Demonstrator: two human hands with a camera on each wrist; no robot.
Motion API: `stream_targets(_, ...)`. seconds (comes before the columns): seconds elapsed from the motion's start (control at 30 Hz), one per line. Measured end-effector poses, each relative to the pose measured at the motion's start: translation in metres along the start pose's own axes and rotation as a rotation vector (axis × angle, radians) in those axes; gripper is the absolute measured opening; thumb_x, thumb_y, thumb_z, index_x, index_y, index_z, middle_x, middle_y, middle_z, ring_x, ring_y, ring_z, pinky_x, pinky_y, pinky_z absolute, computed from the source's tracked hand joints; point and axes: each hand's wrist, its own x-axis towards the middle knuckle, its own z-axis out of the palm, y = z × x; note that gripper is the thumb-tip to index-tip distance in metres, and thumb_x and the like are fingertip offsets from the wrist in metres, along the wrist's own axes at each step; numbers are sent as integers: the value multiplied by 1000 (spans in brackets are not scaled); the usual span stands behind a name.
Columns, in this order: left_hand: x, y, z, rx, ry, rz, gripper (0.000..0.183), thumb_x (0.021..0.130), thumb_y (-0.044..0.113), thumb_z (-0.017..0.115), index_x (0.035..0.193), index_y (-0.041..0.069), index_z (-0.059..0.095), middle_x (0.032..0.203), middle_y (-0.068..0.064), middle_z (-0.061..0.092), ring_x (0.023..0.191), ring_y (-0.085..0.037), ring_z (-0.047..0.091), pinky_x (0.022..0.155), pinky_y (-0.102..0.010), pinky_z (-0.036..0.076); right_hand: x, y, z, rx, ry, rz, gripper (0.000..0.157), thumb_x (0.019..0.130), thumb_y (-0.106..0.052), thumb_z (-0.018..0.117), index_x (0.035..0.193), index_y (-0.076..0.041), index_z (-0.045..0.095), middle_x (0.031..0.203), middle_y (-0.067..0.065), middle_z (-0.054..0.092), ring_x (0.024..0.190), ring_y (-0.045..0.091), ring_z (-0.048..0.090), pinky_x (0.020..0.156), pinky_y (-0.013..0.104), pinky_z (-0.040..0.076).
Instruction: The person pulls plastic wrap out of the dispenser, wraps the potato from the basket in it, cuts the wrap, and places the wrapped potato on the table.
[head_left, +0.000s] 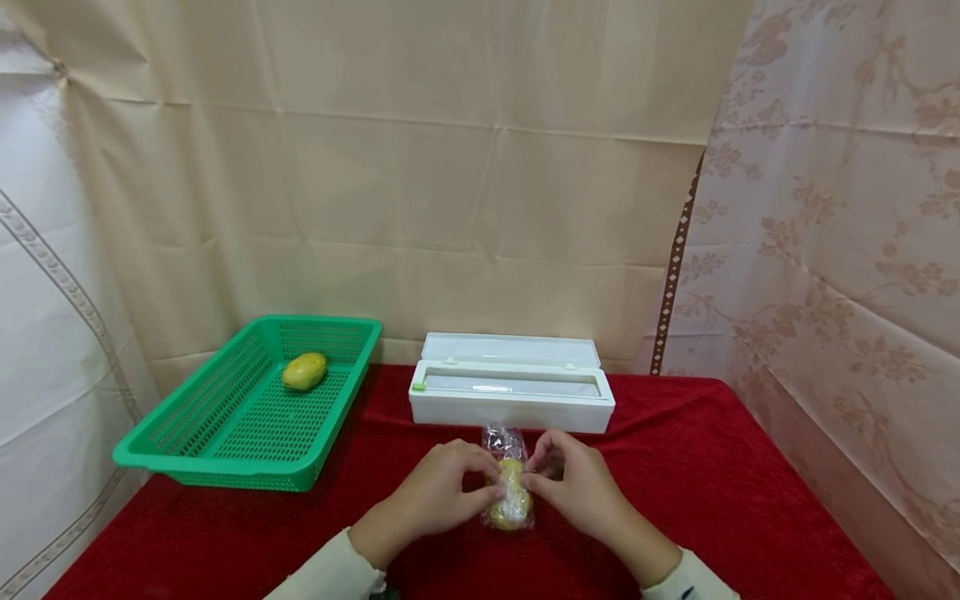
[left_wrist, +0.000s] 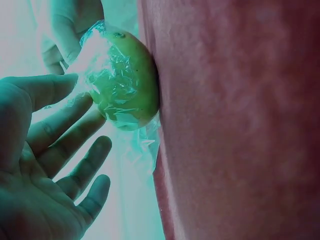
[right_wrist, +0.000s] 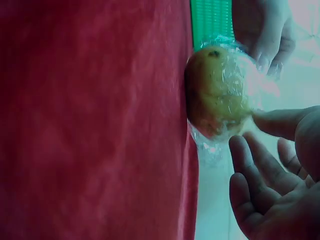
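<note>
A yellow mango (head_left: 512, 500) lies on the red cloth near the table's front, covered in clear plastic wrap (head_left: 504, 439) that extends past its far end. On its left side, my left hand (head_left: 455, 486) holds the wrap at the fruit's upper surface with thumb and index finger; the other fingers spread apart in the left wrist view. Opposite it, my right hand (head_left: 577, 482) pinches the wrap with thumb and forefinger close together. The mango (right_wrist: 215, 95) shows its dark stem scar in the right wrist view, and rests against the cloth.
Behind the hands stands a white wrap dispenser (head_left: 513, 410) with its clear lid raised. A green plastic basket (head_left: 315, 454) sits at the left, with a second mango (head_left: 304, 372) inside. Beige curtains (head_left: 450, 183) hang behind the red-covered table (head_left: 675, 467).
</note>
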Motion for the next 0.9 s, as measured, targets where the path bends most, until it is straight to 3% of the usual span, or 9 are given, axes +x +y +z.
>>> stream_targets(0.1,4,-3,1,-26,0,-8,5,90,30,80,92,26,79,102,17,74,102,-4,65,96,-35,51,0,1,2,-23,-2,-50,26,83,-8,86,87,-21,64,87,-11,71,81,10,69,74,28,57)
stream_targets(0.23,8,-7,0,-115,-32,-81,10,87,29,84,89,28,75,92,17,72,91,-3,64,85,-29,53,0,2,3,-108,-7,-114,20,85,-14,85,89,-29,73,91,-17,71,92,5,68,84,32,56)
stream_targets(0.37,15,-7,-1,-221,-61,-151,19,83,25,88,94,23,71,92,11,72,90,-9,67,82,-32,56,0,4,1,-126,-43,-125,10,89,-26,83,97,-28,77,98,-16,72,95,5,67,85,32,57)
stream_targets(0.57,22,-5,0,-334,-67,-182,27,80,16,89,99,15,68,93,4,72,90,-16,69,80,-29,56,0,6,-2,-88,-114,-152,25,89,-42,81,102,-21,76,100,-8,70,91,9,67,79,29,58)
stream_targets(0.73,23,-5,1,-378,-73,-225,28,77,14,91,95,15,69,90,3,71,88,-15,67,77,-27,55,1,6,-2,-100,-104,-127,20,87,-37,84,99,-24,75,99,-10,69,90,10,69,79,30,58)
stream_targets(0.9,23,-5,-2,-386,-102,-229,31,78,15,91,99,17,67,93,5,71,89,-15,67,78,-28,56,2,4,0,-61,-86,-18,28,83,-26,88,92,-20,62,93,-7,66,84,14,68,72,25,55)
